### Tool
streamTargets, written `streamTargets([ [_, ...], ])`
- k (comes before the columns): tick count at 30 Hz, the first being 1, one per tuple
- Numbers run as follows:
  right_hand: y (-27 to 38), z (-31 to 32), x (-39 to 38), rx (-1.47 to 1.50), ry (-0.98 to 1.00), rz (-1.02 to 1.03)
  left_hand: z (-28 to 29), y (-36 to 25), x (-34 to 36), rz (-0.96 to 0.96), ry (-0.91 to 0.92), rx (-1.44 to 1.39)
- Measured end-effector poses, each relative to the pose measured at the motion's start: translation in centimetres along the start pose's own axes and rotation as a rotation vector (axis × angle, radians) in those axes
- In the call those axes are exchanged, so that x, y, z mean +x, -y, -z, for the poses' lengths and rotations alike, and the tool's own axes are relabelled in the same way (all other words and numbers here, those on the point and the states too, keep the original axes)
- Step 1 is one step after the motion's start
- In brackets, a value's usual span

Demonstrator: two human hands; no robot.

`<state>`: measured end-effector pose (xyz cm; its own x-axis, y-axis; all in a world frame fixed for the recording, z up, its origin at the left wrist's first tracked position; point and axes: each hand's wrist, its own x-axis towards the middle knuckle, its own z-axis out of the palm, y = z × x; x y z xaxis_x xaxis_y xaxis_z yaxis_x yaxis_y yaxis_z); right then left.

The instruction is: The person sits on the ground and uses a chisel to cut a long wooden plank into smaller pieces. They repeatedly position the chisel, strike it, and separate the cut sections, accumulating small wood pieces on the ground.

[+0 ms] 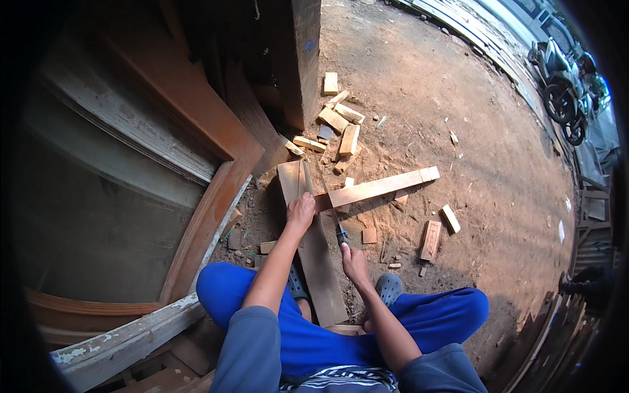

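My right hand (354,263) is closed round the dark handle of a handsaw (341,234). The saw's thin blade points away from me and crosses a pale wooden bar (383,187). My left hand (301,211) grips the bar's left end and presses it down on a wide brown board (321,275). This board lies lengthwise on the ground between my feet. To the right of the board the bar sticks out over the ground, its far end lit by the sun. The cut itself is too small to make out.
Several wood offcuts (334,119) lie heaped beside a post (306,65). A carved reddish block (430,240) and a small pale block (451,219) rest on the dirt at right. Wooden frames (196,255) lean at left. A motorbike (560,82) stands far right.
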<state>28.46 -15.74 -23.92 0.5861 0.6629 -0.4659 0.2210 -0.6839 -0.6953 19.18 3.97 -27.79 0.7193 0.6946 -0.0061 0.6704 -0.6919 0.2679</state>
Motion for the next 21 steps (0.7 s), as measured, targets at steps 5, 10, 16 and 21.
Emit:
streamTargets([
  [5, -3.7, -0.8, -2.6, -0.086, -0.028, 0.042, 0.1, 0.1, 0.2, 0.067, 0.078, -0.012],
  [10, -1.7, -0.8, 0.0, -0.045, 0.028, -0.031, 0.2, 0.5, 0.4, 0.029, 0.046, -0.042],
  [16, 0.2, 0.3, 1.6, -0.017, 0.037, -0.044, 0.4, 0.2, 0.5, 0.122, 0.090, -0.120],
  [21, -1.8, 0.5, -1.8, -0.099, 0.064, -0.038, 0.6, 0.0, 0.2, 0.099, 0.137, -0.099],
])
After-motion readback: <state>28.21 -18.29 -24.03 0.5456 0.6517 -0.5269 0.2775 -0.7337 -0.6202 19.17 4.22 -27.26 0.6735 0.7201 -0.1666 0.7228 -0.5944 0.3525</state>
